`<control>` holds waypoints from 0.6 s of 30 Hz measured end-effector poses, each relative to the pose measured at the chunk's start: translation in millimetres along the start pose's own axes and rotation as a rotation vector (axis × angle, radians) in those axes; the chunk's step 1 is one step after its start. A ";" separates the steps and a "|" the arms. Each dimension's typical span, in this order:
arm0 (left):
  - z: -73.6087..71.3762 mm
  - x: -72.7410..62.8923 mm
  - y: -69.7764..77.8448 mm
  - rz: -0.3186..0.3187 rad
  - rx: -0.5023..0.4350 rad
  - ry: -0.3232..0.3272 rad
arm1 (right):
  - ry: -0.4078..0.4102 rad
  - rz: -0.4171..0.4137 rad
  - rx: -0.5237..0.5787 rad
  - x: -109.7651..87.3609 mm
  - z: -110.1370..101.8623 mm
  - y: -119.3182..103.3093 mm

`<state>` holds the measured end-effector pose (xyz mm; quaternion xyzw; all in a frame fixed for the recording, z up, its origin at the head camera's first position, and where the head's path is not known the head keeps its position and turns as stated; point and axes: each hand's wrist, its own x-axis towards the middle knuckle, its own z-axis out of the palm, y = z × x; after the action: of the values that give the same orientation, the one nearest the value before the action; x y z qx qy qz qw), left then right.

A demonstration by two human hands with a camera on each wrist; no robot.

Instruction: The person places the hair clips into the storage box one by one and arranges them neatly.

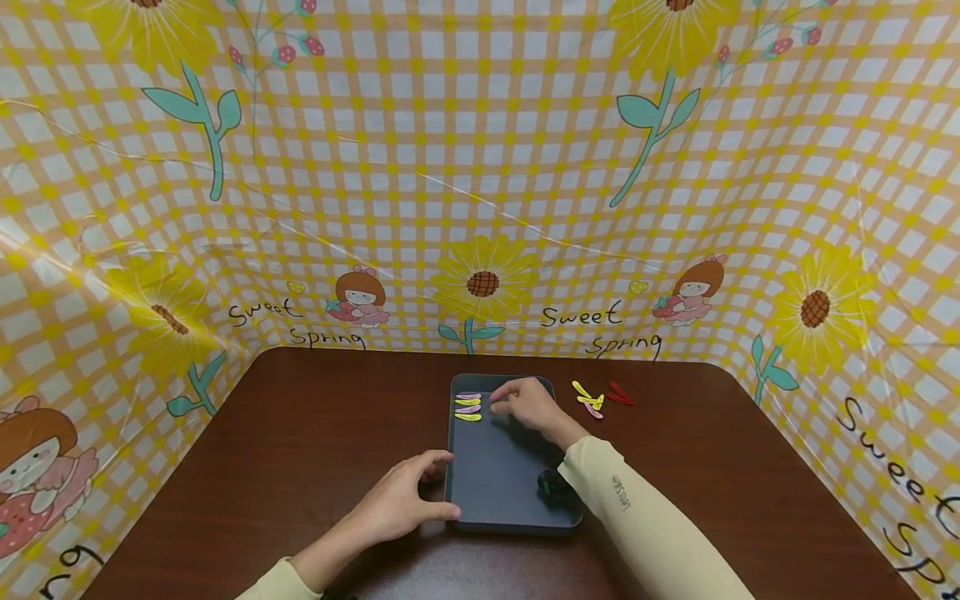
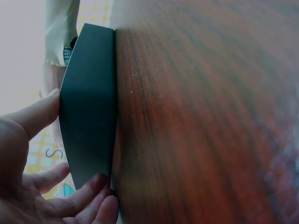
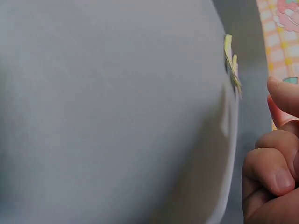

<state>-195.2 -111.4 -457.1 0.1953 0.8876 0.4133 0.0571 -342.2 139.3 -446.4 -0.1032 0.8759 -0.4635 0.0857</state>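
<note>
A dark grey rectangular tray (image 1: 487,492) lies on the table. Several yellow and lilac snap hair clips (image 1: 468,407) form a column inside at its far left. My left hand (image 1: 401,496) rests at the tray's left side, thumb on the rim and fingers spread along the outer wall (image 2: 88,107). Over the far part of the tray is my right hand (image 1: 531,408), its thumb and index fingertips just right of the clips, with a gap between them and no clip showing there. In the right wrist view its other fingers (image 3: 268,170) are bent.
Right of the tray, loose yellow clips (image 1: 581,390), a pink clip (image 1: 593,410) and red clips (image 1: 620,393) lie on the brown wooden table (image 1: 337,417). A checked, flower-printed cloth (image 1: 405,208) stands around the back and sides. A dark object (image 1: 553,484) shows by the right wrist.
</note>
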 end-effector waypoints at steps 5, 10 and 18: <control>-1.0 -1.8 1.2 0.004 -0.002 0.002 | 0.014 0.046 0.030 0.7 -10.2 1.0; -1.1 -3.0 1.8 0.007 0.006 0.011 | 0.048 0.067 0.072 1.5 -20.8 2.8; -0.4 -2.1 0.3 0.004 0.005 0.008 | 0.070 0.074 0.101 -4.5 -40.0 4.8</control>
<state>-193.3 -112.4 -456.7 0.1955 0.8884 0.4120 0.0523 -348.2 174.9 -427.9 -0.0502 0.8571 -0.5068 0.0771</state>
